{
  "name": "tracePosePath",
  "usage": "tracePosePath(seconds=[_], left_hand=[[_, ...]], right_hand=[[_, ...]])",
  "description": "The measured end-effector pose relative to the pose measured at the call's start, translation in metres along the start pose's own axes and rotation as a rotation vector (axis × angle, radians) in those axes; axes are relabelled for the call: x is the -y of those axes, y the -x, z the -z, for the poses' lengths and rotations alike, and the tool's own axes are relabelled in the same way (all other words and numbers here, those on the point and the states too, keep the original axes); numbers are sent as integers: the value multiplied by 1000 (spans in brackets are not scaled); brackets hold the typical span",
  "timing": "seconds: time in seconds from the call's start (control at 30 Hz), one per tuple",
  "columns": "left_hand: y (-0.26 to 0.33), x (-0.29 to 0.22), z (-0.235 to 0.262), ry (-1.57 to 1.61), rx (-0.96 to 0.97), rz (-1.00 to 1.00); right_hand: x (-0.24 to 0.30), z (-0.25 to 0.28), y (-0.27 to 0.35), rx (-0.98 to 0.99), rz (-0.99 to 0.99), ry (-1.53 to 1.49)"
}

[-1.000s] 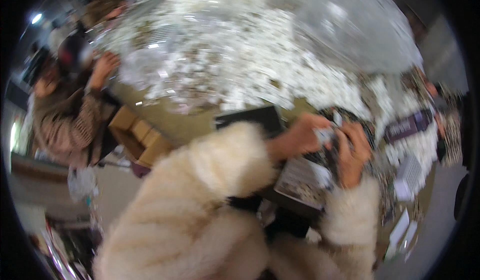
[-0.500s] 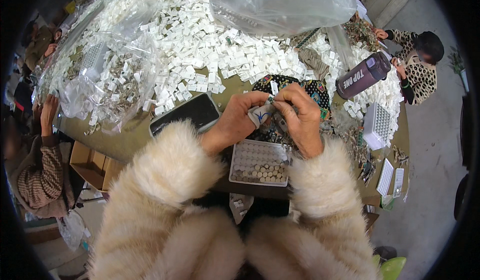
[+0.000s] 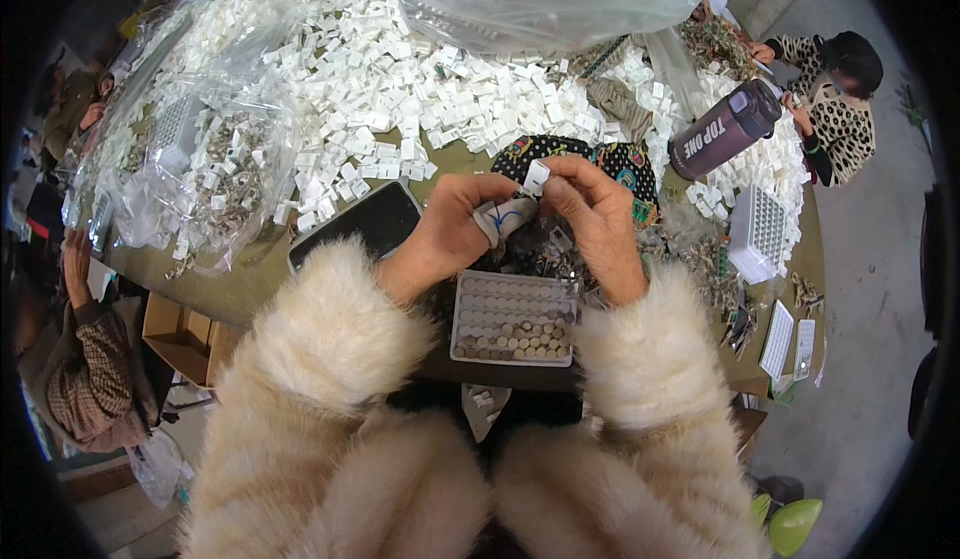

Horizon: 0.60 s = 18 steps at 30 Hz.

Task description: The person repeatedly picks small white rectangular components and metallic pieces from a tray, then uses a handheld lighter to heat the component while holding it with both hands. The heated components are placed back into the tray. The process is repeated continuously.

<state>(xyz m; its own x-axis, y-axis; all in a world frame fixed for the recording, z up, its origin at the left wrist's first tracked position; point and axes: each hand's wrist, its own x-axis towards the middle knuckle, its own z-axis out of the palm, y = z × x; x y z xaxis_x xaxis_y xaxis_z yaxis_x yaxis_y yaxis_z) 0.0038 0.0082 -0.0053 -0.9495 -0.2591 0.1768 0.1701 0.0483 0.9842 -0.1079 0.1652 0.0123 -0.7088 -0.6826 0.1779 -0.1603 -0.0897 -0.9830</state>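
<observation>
My right hand [image 3: 597, 227] pinches a small white plastic piece [image 3: 537, 176] between thumb and fingertips. Close against it, my left hand [image 3: 450, 227] is closed, its fingertips around something small and dark that I cannot make out. A grey cloth finger cover [image 3: 508, 219] tied with blue thread sits on a left finger. Just below both hands is a white plastic tray [image 3: 462, 304], with round, coin-like pieces lying mostly in its lower half. Dark patterned cloth [image 3: 625, 171] lies behind my hands, and small metal bits [image 3: 557, 254] are heaped beneath them.
A large heap of white plastic pieces [image 3: 380, 99] covers the table's far side. Around it are clear plastic bags [image 3: 550, 4], a dark phone [image 3: 360, 221], a purple bottle [image 3: 722, 131] and a white gridded tray [image 3: 757, 234]. Other people sit left [image 3: 85, 369] and far right [image 3: 835, 109].
The white piece has turned to show a broader face, and my right fingertips now grip it directly. My left hand has shifted slightly left and down from it.
</observation>
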Motion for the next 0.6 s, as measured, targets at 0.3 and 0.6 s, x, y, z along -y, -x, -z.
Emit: tracePosePath(seconds=[0.3,0.6], left_hand=[[1,-26,8,229,243,218],[-1,-7,8,423,95,253]], right_hand=[[8,-1,1,22,138,-299],[10,-5,2,63,398,-4]])
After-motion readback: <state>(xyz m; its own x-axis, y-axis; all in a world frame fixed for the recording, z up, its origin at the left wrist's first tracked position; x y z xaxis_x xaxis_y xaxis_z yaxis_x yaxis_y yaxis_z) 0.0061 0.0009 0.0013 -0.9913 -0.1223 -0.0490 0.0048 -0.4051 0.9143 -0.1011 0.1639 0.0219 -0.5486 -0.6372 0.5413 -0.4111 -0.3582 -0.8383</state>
